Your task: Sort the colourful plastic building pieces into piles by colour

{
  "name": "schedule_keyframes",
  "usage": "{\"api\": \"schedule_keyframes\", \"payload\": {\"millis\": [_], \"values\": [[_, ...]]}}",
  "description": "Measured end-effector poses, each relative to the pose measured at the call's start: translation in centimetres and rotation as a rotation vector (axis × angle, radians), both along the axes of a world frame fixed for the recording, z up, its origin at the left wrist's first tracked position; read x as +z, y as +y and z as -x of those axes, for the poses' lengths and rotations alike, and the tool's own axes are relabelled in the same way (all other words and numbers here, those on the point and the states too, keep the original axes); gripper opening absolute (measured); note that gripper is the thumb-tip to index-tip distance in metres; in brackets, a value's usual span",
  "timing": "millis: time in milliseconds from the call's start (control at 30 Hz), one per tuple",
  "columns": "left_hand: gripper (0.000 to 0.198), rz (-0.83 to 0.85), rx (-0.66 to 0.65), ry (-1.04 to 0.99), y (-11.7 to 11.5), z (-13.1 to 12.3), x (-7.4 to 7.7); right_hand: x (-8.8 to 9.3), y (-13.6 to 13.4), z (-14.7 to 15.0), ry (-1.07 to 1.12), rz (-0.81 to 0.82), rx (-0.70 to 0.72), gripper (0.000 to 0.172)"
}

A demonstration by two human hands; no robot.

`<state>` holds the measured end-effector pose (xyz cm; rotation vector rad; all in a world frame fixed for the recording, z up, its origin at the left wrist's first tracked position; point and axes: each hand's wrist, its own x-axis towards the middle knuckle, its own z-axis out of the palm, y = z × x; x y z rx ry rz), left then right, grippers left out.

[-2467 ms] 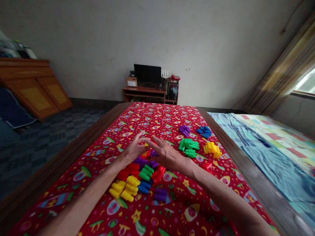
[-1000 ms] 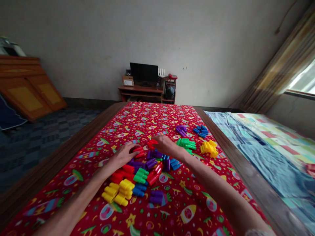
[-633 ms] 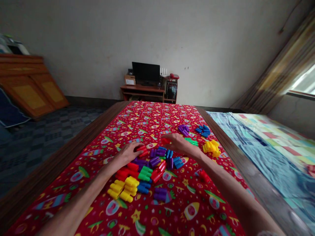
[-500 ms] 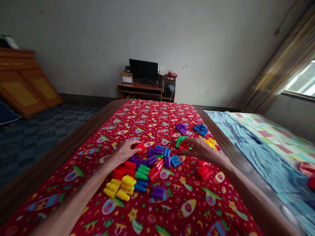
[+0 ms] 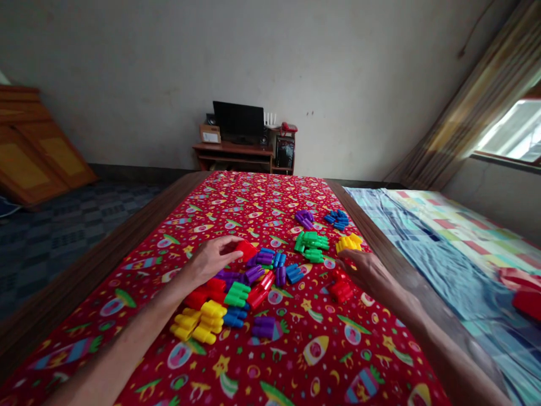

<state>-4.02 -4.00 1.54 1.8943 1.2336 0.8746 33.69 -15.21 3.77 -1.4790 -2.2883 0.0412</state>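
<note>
My left hand (image 5: 213, 259) is closed on a red toy block (image 5: 245, 250), pinched between thumb and fingers at the far left of a mixed heap. The heap holds purple blocks (image 5: 254, 274), red blocks (image 5: 261, 289), green blocks (image 5: 237, 294), blue blocks (image 5: 235, 317) and yellow blocks (image 5: 200, 320). My right hand (image 5: 366, 270) is closed just above a small group of red blocks (image 5: 340, 288). A red block shows partly under its fingers, mostly hidden by them. Beyond that hand lie yellow blocks (image 5: 349, 243), with green blocks (image 5: 311, 241) to their left.
Farther back sit purple blocks (image 5: 305, 219) and blue blocks (image 5: 337, 219). A red patterned cloth (image 5: 253, 366) covers the table, whose dark wooden edge (image 5: 372, 231) shows at the right. A bed (image 5: 426, 225) stands beside it; a desk with a monitor (image 5: 239, 122) is against the wall.
My right hand has moved from the green blocks right and nearer, to above the red group, with the red block. My left hand still holds its red block. The view has turned slightly right.
</note>
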Motion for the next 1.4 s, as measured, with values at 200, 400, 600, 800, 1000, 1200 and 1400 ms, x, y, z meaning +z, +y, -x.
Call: {"api": "schedule_keyframes", "payload": {"millis": [200,400,600,800,1000,1200,1400], "values": [[0.031,0.019,-0.114,-0.112,-4.4,-4.7,0.2,0.1,-0.1,9.6,0.178,-0.09,0.341,0.038],[0.015,-0.061,-0.261,-0.036,-6.2,-5.7,0.6,-1.0,0.5,8.5,0.246,-0.028,0.281,0.023],[0.018,-0.397,-0.188,0.182,-3.5,-3.1,1.2,0.9,-1.5,-2.3,0.039,0.147,0.046,0.025],[0.026,-0.371,-0.121,0.284,-1.1,-0.7,0.1,-1.2,-1.4,-6.4,-0.253,0.224,-0.081,0.022],[0.029,-0.311,-0.237,0.402,-2.0,-1.5,-0.6,-0.8,0.1,-2.7,-0.27,-0.032,-0.095,0.022],[0.024,-0.358,-0.269,0.448,-2.4,-2.4,-2.7,-1.7,2.7,9.1,-0.095,-0.1,0.475,0.021],[0.016,-0.421,-0.201,0.431,-1.4,-0.8,-4.1,-4.1,4.4,14.9,-0.303,-0.088,0.523,0.02]]}}
